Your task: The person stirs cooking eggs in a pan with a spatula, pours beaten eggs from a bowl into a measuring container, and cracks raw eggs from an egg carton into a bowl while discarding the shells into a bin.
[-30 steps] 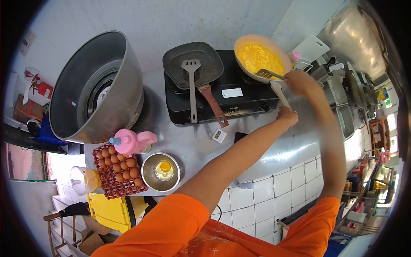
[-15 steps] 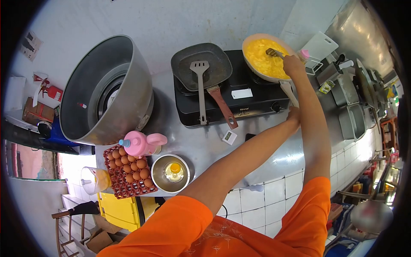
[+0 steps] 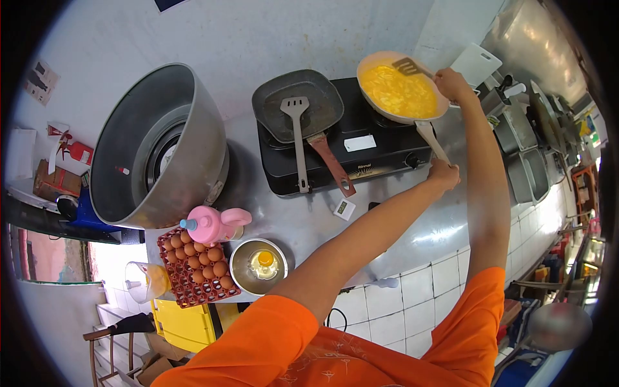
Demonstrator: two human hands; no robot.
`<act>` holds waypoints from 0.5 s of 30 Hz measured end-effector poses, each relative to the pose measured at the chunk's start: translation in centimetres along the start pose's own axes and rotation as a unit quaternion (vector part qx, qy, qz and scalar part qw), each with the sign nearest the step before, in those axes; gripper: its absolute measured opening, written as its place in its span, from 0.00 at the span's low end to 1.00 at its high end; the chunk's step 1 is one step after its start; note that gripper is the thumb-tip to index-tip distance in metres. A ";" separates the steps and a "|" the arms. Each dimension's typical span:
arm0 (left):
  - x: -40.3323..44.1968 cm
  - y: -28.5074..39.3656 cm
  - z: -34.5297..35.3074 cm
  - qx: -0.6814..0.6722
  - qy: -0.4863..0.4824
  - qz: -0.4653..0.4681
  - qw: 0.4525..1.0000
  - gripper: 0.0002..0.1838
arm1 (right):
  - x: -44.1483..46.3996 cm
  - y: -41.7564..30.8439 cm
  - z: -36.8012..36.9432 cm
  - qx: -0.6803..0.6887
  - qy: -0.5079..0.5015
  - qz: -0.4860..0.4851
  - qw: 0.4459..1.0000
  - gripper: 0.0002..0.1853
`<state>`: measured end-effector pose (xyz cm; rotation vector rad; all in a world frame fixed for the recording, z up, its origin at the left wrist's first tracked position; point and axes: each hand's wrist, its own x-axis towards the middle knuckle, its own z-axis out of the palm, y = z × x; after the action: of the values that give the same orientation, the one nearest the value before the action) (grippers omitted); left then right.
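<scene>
My left hand (image 3: 443,175) is wrapped round the pale handle of a frying pan (image 3: 428,133) on the right burner. Yellow egg, partly set in soft curds, spreads across the pan (image 3: 400,93). In my right hand (image 3: 453,86) is a brown slotted spatula (image 3: 407,66), its blade raised over the far side of the egg. A dark square grill pan (image 3: 277,87) with a reddish handle rests on the left burner. A grey slotted spatula (image 3: 299,142) lies across it.
A black gas stove (image 3: 393,165) carries both pans. Left of it stand a large metal pot (image 3: 209,129), a pink jug (image 3: 209,226), an egg tray (image 3: 193,293) and a steel bowl (image 3: 240,267) with a cracked egg. A small timer (image 3: 344,208) lies in front. Metal containers (image 3: 530,174) are at right.
My right hand has moved up and right, lifting the spatula's blade from the egg toward the far rim. My left hand stays on the pan's handle.
</scene>
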<state>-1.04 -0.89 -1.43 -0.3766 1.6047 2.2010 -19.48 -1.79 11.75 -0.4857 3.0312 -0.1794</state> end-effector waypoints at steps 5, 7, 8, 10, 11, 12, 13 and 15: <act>1.7 -1.2 0.0 0.028 -0.018 0.013 0.999 0.30 | 3.2 2.1 4.3 -0.007 0.116 -0.055 0.992 0.17; 6.1 -4.1 0.7 -0.039 0.008 0.011 0.999 0.30 | 2.8 1.6 6.7 -0.018 0.126 -0.085 0.988 0.16; 6.7 -4.5 0.6 -0.077 0.023 0.008 0.997 0.30 | 2.5 1.1 7.4 -0.031 0.135 -0.118 0.983 0.15; 6.1 -4.0 0.0 -0.139 0.027 -0.021 0.990 0.31 | 1.4 -0.1 7.9 -0.054 0.113 -0.112 0.986 0.14; 4.7 -3.1 -0.2 -0.152 0.020 -0.035 0.987 0.32 | 0.9 -0.4 7.9 -0.079 0.093 -0.102 0.987 0.13; 3.3 -2.0 -0.3 -0.165 0.013 -0.050 0.985 0.32 | 0.8 -0.2 7.9 -0.080 0.091 -0.101 0.987 0.13; 1.8 -0.6 -0.2 -0.049 -0.005 -0.041 0.998 0.30 | 0.9 0.1 7.8 -0.148 0.077 -0.135 0.977 0.12; 0.2 0.5 -0.3 0.070 -0.026 -0.030 0.997 0.28 | 0.6 0.6 7.0 -0.217 0.063 -0.165 0.960 0.12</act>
<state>-1.45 -1.32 -1.18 -0.3202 1.6860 2.0246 -19.62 -2.11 4.75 -1.0480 3.0831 0.4682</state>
